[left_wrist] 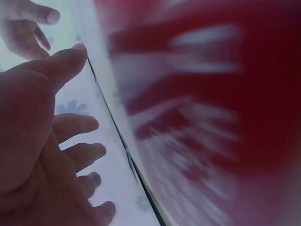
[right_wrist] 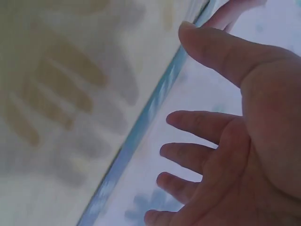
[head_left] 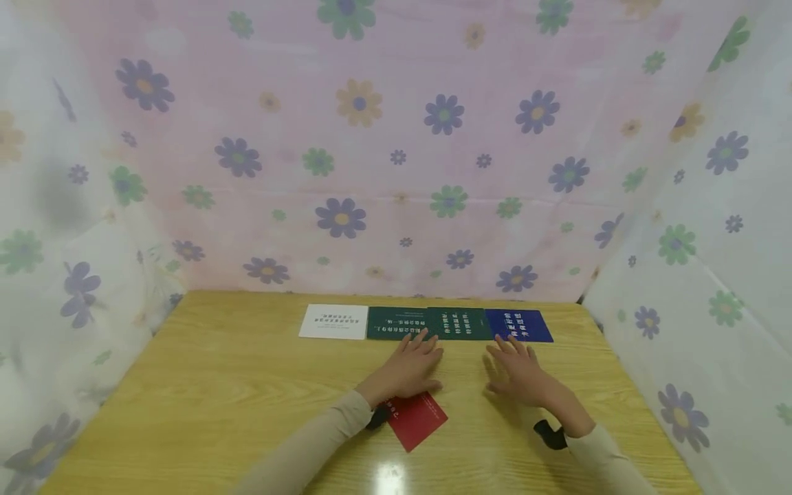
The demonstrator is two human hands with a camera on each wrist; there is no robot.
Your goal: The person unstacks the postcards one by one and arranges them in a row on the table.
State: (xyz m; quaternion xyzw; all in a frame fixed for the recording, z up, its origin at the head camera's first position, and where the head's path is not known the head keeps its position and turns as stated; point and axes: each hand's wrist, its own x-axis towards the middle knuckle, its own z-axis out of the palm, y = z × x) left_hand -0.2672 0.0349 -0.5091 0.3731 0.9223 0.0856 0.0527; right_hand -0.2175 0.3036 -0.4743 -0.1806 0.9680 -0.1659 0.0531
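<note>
Four cards sit in a row at the table's far edge: a white card (head_left: 334,321), two dark green cards (head_left: 427,323), and a blue card (head_left: 518,324). My left hand (head_left: 408,368) lies flat, fingers spread, fingertips touching the green cards; my right hand (head_left: 518,371) hovers relaxed and holding nothing just before the blue one. One red card (head_left: 416,419) lies by my left wrist on the wooden table (head_left: 216,385). Flowered curtains (head_left: 371,137) enclose the space.
</note>
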